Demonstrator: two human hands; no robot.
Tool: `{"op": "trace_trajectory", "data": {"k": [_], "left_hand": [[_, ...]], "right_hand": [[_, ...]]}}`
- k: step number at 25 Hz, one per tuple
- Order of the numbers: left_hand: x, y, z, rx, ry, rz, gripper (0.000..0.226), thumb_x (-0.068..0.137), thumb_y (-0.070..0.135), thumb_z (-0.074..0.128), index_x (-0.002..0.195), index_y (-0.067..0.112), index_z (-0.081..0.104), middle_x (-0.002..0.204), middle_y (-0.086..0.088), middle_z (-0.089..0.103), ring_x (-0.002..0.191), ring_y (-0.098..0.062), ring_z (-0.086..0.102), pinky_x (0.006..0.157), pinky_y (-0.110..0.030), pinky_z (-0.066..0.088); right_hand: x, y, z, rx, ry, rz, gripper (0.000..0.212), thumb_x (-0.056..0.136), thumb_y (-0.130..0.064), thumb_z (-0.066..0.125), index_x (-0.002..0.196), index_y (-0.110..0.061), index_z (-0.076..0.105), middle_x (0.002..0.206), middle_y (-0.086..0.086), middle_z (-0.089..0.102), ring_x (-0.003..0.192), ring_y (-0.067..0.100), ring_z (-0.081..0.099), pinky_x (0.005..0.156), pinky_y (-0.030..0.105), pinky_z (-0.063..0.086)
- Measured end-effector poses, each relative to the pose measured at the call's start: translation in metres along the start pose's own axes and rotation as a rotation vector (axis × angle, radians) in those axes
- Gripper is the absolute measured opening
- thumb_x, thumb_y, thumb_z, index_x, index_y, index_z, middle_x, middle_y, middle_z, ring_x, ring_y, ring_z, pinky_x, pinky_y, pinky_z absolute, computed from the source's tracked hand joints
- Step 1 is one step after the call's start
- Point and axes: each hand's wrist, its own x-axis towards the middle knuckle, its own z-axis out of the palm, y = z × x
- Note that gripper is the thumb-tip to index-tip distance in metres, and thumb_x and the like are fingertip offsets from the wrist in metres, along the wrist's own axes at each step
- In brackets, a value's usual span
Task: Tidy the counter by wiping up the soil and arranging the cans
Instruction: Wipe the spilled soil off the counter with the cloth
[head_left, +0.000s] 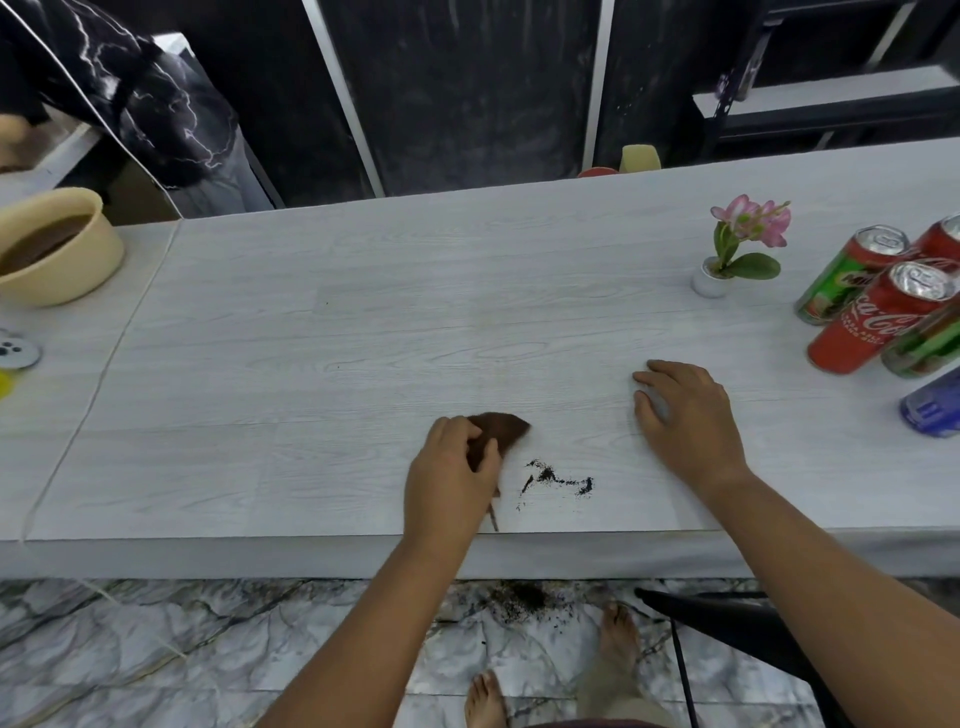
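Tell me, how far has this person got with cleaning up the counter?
Most of the counter already looks clean. In hand: the left hand holds a brown cloth beside a small patch of soil near the front edge; the right hand rests flat. Left: that patch, soil on the floor, and the cans, bunched at the right end.

Marbled floor, dark wall panels

There was one camera, on the person's head. It looked forward and down, close above the left hand and right hand on the pale grey wood-look counter.
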Motion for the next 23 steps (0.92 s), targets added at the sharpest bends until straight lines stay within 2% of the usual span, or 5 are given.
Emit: {"op": "trace_trajectory", "data": {"k": [5, 11, 16, 19, 23], "left_hand": [[0.018, -0.017, -0.002, 0.082, 0.003, -0.016, 0.016, 0.098, 0.023, 0.074, 0.106, 0.011, 0.067, 0.103, 0.002, 0.062, 0.082, -0.017, 0.063, 0.065, -0.034, 0.055], [0.014, 0.001, 0.022, 0.139, -0.091, 0.282, 0.027, 0.097, 0.036, 0.077, 0.118, 0.020, 0.076, 0.107, 0.008, 0.067, 0.097, -0.014, 0.063, 0.069, -0.029, 0.055], [0.059, -0.024, -0.007, 0.059, -0.038, 0.200, 0.037, 0.101, 0.052, 0.068, 0.128, 0.027, 0.074, 0.123, 0.012, 0.071, 0.119, -0.009, 0.059, 0.093, -0.027, 0.052], [0.060, -0.072, -0.030, 0.169, 0.015, 0.125, 0.034, 0.106, 0.043, 0.062, 0.130, 0.022, 0.074, 0.129, 0.005, 0.072, 0.125, -0.017, 0.059, 0.102, -0.041, 0.056], [0.029, -0.117, -0.040, 0.230, 0.014, 0.175, 0.042, 0.109, 0.037, 0.054, 0.141, 0.015, 0.069, 0.149, -0.004, 0.065, 0.140, -0.024, 0.056, 0.119, -0.044, 0.046]], "right_hand": [[0.002, 0.000, 0.001, 0.018, 0.007, -0.008, 0.028, 0.093, -0.015, 0.079, 0.121, -0.015, 0.081, 0.133, 0.008, 0.074, 0.125, 0.030, 0.064, 0.102, 0.043, 0.047], [0.001, -0.007, -0.005, 0.048, -0.056, 0.044, 0.029, 0.096, -0.014, 0.077, 0.125, -0.014, 0.080, 0.137, 0.008, 0.072, 0.131, 0.033, 0.062, 0.109, 0.045, 0.044], [0.011, -0.037, -0.019, 0.192, -0.132, 0.094, 0.026, 0.098, -0.016, 0.076, 0.123, -0.018, 0.080, 0.134, 0.005, 0.074, 0.132, 0.031, 0.060, 0.114, 0.040, 0.043], [0.019, -0.087, -0.014, 0.336, -0.264, -0.163, 0.027, 0.097, -0.022, 0.080, 0.124, -0.024, 0.082, 0.135, -0.001, 0.073, 0.132, 0.021, 0.058, 0.114, 0.029, 0.040], [0.033, -0.144, 0.009, 0.204, -0.573, -0.550, 0.042, 0.099, -0.032, 0.077, 0.141, -0.026, 0.073, 0.145, -0.003, 0.069, 0.135, 0.020, 0.056, 0.114, 0.037, 0.044]]}}
